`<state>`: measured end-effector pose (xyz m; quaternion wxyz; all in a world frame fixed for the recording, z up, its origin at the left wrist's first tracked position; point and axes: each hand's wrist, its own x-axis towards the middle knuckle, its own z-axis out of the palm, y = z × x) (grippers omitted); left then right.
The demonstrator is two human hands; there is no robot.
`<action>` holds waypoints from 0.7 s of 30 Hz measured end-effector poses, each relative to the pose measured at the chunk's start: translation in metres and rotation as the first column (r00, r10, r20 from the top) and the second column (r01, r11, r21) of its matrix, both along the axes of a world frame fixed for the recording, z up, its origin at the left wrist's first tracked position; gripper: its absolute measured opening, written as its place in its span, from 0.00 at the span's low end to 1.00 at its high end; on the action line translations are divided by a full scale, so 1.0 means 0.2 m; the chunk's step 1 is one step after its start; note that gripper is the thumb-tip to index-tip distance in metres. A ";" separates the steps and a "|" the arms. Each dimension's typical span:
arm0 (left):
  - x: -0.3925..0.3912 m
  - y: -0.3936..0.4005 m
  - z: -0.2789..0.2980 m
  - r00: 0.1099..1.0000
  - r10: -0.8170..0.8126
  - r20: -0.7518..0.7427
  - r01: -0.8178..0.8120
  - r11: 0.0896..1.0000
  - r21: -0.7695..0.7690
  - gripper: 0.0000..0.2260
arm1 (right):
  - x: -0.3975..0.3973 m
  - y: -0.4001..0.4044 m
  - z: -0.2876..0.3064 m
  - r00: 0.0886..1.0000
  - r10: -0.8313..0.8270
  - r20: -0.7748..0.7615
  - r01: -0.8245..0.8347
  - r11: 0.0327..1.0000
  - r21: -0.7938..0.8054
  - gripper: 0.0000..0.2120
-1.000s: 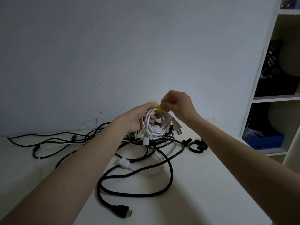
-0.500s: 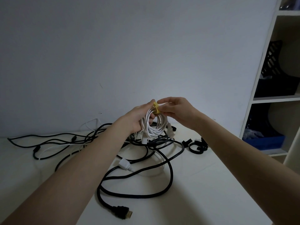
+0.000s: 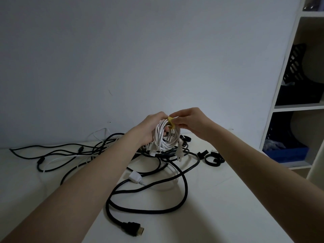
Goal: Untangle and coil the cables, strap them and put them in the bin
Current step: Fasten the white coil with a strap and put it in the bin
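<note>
Table (image 3: 228,199): white, lying below both hands; the fingers are held up off its surface.
Shelf unit (image 3: 298,106): white, standing well to the right of the right fingers; a blue bin (image 3: 287,153) sits in its lower compartment and a dark bin (image 3: 298,92) in the one above.
Black cables (image 3: 182,193): a loose tangle spread on the table under and to the left of the fingers, none of it touched by them; one end with a black flat plug (image 3: 132,228) lies nearest the camera, well below the hands.
White coil (image 3: 166,137): a white cable wound into a ring, held upright in the air between the two hands; its two-pin plug (image 3: 179,153) dangles under the right fingers, just above the tangle.
Left hand (image 3: 150,130): fingers curled through and around the left side of the coil, gripping it; the thumb presses on the top of the ring beside the strap.
Right hand (image 3: 191,123): thumb and fingertips pressed together, pinching the free end of the strap at the top of the coil; the other fingers are bent in behind them.
Black straps (image 3: 213,158): small loops lying on the table down and to the right of the right fingers, apart from them.
White connector (image 3: 135,178): on the table among the black cables, below the left fingers.
Yellow strap (image 3: 171,122): wrapped over the top of the coil, right between the left thumb and the right fingertips, touching both.
</note>
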<state>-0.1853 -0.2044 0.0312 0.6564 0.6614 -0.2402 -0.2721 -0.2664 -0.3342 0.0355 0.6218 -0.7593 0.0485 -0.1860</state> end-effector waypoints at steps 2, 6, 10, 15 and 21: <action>0.00 0.01 0.00 0.999 -0.032 -0.033 0.032 0.999 0.003 0.10 | 0.00 0.00 0.00 1.000 0.003 0.015 -0.004 0.994 0.111 0.10; -0.01 0.00 -0.01 0.996 0.047 0.076 -0.051 0.998 0.045 0.08 | 0.01 0.01 0.01 0.996 0.036 0.076 -0.055 0.963 0.266 0.10; -0.01 -0.01 -0.01 0.992 0.073 0.099 -0.076 0.997 0.030 0.08 | 0.01 0.01 0.01 0.987 0.055 0.152 -0.101 0.943 0.317 0.09; -0.01 0.00 0.01 0.992 0.077 0.097 -0.081 0.996 0.035 0.12 | 0.00 0.00 0.00 0.986 0.060 0.155 -0.105 0.950 0.295 0.12; -0.04 -0.01 -0.01 0.983 0.077 0.169 -0.092 0.992 0.082 0.12 | 0.00 0.01 0.00 0.997 0.069 0.039 -0.076 0.968 0.239 0.18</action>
